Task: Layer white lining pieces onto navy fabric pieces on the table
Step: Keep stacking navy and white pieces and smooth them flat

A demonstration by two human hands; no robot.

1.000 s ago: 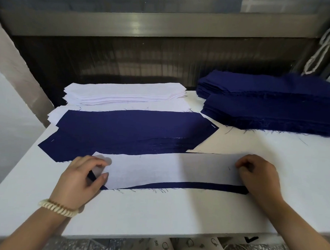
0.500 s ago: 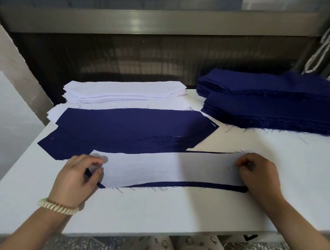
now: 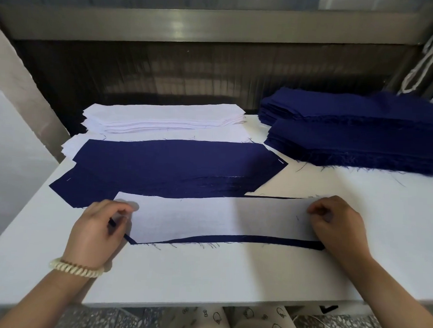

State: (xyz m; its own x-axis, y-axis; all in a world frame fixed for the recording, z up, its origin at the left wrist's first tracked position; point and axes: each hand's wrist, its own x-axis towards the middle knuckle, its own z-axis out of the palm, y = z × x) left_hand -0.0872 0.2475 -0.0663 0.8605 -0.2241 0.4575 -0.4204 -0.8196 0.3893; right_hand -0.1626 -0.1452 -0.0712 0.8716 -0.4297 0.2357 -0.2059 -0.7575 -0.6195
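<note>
Now on table [image 3: 204,276]: lining [image 3: 207,218] atop navy piece [image 3: 269,240]

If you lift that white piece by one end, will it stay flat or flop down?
Probably flops: the white lining piece looks thin and lies flat on the navy piece. Likely very light. It may slide easily, since the left hand and right hand both hold its ends.

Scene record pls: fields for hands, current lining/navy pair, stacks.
lining: flat on navy piece, offset; navy strip shows along near edge
left hand: pinches lining's left end
right hand: fingers curled on lining's right end
white stack: far left
navy stacks: far right
pile: middle, navy on top
</note>
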